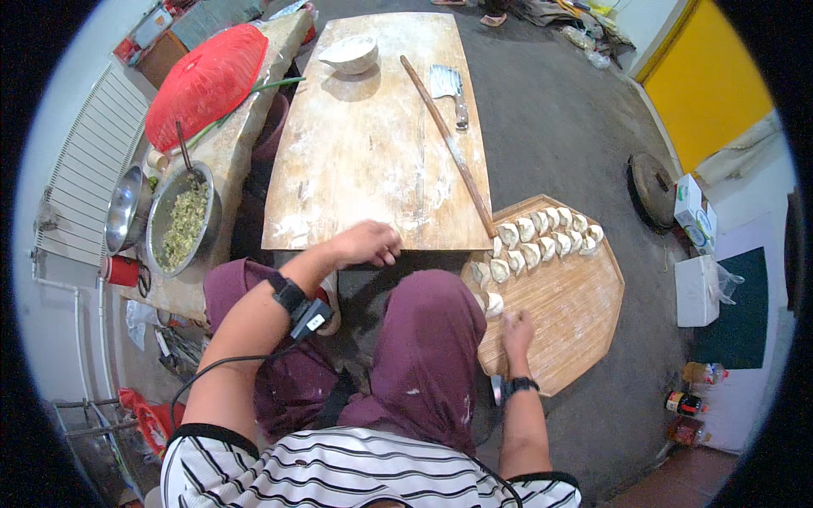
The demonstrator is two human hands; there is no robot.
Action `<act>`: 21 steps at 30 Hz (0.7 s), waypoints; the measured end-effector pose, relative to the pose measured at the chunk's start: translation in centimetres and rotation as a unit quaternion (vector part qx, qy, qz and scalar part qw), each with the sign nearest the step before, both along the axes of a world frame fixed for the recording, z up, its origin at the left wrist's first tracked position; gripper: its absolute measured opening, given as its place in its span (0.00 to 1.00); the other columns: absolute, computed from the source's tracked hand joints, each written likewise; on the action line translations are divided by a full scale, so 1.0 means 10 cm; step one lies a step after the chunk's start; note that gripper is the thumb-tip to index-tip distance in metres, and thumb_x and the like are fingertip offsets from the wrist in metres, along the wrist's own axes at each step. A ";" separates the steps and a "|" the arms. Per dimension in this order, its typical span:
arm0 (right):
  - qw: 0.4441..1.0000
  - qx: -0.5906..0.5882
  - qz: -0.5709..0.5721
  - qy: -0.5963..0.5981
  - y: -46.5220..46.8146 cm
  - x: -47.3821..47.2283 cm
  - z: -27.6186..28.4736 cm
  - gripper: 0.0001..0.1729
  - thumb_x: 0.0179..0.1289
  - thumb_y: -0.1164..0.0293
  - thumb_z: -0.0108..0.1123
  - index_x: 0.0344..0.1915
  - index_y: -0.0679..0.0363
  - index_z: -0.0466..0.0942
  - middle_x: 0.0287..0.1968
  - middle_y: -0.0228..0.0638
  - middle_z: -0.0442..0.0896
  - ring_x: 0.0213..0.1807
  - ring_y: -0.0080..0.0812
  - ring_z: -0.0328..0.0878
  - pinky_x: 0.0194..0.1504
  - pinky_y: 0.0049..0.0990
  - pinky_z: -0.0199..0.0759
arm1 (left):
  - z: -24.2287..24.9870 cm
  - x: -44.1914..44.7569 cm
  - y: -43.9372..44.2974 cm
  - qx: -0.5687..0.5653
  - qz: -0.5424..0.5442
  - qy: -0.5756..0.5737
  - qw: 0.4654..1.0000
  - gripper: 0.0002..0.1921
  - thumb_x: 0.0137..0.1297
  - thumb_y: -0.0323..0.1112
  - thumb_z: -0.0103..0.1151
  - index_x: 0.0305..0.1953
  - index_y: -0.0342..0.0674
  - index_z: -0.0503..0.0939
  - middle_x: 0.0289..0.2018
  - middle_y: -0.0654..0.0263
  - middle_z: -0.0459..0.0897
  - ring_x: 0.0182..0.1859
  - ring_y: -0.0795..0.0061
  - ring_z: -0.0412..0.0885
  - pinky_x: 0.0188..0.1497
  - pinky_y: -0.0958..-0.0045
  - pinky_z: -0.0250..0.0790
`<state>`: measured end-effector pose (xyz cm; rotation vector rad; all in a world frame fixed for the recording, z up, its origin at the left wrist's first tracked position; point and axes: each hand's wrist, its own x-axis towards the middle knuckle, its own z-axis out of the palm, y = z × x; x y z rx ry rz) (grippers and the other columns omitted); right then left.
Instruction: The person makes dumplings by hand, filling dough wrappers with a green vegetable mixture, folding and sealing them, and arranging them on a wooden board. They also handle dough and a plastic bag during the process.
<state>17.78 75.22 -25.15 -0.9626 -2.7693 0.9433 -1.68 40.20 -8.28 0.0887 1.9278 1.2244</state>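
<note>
My left hand (369, 243) hovers at the near edge of a floured wooden board (362, 159), its fingers bent downward; whether anything is between them is hidden. Lower right, my right hand (518, 333) is over an octagonal wooden tray (559, 317), beside a folded dumpling (494, 305) at the tray's left side. Its curled fingers look apart from that dumpling, and their inner side is hidden. Two rows of pleated dumplings (531, 254) run across the tray's far part. A wooden rolling pin (444, 136) lies along the board's right side, its near end at the corner.
A cleaver (450, 89) and a bowl of white flour (352, 56) rest on the board. On the left bench stand a steel bowl of chopped green filling (187, 222), another steel bowl (127, 209) and a red mesh food cover (206, 82). A round dark lid (652, 190) is at right.
</note>
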 end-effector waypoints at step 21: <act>0.857 -0.187 -0.465 -0.119 1.46 1.61 -0.71 0.37 0.66 0.44 0.49 0.47 0.74 0.76 0.44 0.49 0.81 0.42 0.44 0.74 0.46 0.39 0.72 | -1.75 0.25 1.45 0.032 0.040 -0.114 0.992 0.29 0.72 0.53 0.44 0.67 0.42 0.63 0.67 0.63 0.63 0.67 0.66 0.60 0.68 0.70 0.50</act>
